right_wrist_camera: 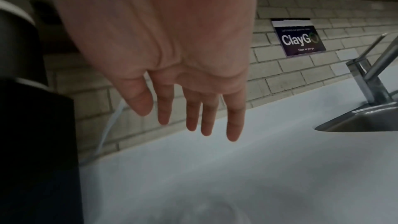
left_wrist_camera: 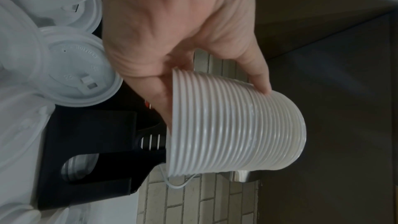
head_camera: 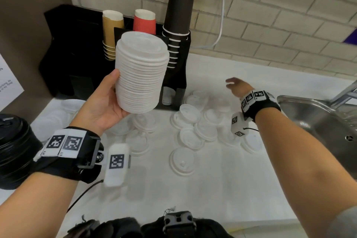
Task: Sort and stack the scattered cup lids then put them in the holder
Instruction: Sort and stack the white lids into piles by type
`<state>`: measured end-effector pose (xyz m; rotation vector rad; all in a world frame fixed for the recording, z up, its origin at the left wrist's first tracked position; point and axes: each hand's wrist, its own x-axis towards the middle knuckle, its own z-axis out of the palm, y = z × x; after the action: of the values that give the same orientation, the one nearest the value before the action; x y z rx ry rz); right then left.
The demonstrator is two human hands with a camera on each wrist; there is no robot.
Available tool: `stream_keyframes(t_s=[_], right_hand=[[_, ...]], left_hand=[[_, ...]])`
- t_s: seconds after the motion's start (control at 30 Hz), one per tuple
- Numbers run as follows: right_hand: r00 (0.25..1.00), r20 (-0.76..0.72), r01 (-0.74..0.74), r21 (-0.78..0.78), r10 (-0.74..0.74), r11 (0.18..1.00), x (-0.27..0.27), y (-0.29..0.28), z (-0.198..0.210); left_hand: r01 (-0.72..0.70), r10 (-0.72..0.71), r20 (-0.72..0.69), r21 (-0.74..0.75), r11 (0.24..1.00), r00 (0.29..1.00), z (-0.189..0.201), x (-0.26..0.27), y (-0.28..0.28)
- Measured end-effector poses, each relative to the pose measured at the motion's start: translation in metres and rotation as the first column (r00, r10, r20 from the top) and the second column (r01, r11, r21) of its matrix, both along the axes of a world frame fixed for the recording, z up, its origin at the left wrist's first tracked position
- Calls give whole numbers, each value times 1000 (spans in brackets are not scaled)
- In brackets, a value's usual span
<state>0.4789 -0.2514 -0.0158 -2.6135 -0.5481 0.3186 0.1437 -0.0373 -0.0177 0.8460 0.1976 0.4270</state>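
My left hand (head_camera: 108,102) grips a tall stack of white lids (head_camera: 141,73), raised above the counter in front of the black holder (head_camera: 177,81). In the left wrist view the thumb and fingers curl round the stack of white lids (left_wrist_camera: 232,125). Several loose white lids (head_camera: 191,127) lie scattered on the white counter, one alone nearer me (head_camera: 182,160). My right hand (head_camera: 236,85) hovers over the counter to the right of the holder, fingers (right_wrist_camera: 193,117) straight and spread, holding nothing. A few white lids (head_camera: 167,96) sit low in the holder's front slot.
The holder carries stacks of tan cups (head_camera: 112,33), red cups (head_camera: 144,22) and black cups (head_camera: 178,11). A stack of black lids (head_camera: 15,150) stands at the left edge. A steel sink (head_camera: 328,127) with a tap (right_wrist_camera: 370,74) lies to the right. Brick wall behind.
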Motion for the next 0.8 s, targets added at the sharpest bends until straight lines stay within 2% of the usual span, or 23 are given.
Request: stream_keyframes(t_s=[0.1, 0.2, 0.3, 0.43, 0.53, 0.6, 0.67, 0.73, 0.8], right_hand=[[998, 67, -22, 213, 7, 977, -8, 0, 30], [994, 78, -106, 394, 82, 913, -31, 9, 64], [965, 108, -263, 432, 241, 863, -68, 24, 91], [847, 172, -531, 342, 503, 776, -128, 41, 98], [704, 25, -705, 148, 710, 694, -172, 54, 79], [626, -43, -780, -60, 779, 623, -197, 70, 58], [563, -20, -807, -230, 826, 544, -219, 91, 37], [525, -33, -821, -283, 850, 496, -244, 113, 17], [453, -54, -858, -296, 890, 418, -270, 136, -1]], left_hand=[[-3, 2, 27, 31, 1000, 1000, 1, -4, 3], [-7, 5, 47, 33, 999, 999, 5, -6, 3], [3, -8, 78, 73, 997, 997, 12, -9, 4], [11, -21, 143, 72, 997, 990, 22, -20, 7], [-30, 31, 140, -10, 999, 990, 28, -33, 12], [-43, 50, 137, -59, 997, 989, 33, -41, 16], [-54, 66, 129, -94, 994, 989, 38, -48, 18], [-63, 78, 125, -114, 991, 989, 40, -54, 19], [-65, 78, 120, -105, 992, 990, 40, -60, 20]])
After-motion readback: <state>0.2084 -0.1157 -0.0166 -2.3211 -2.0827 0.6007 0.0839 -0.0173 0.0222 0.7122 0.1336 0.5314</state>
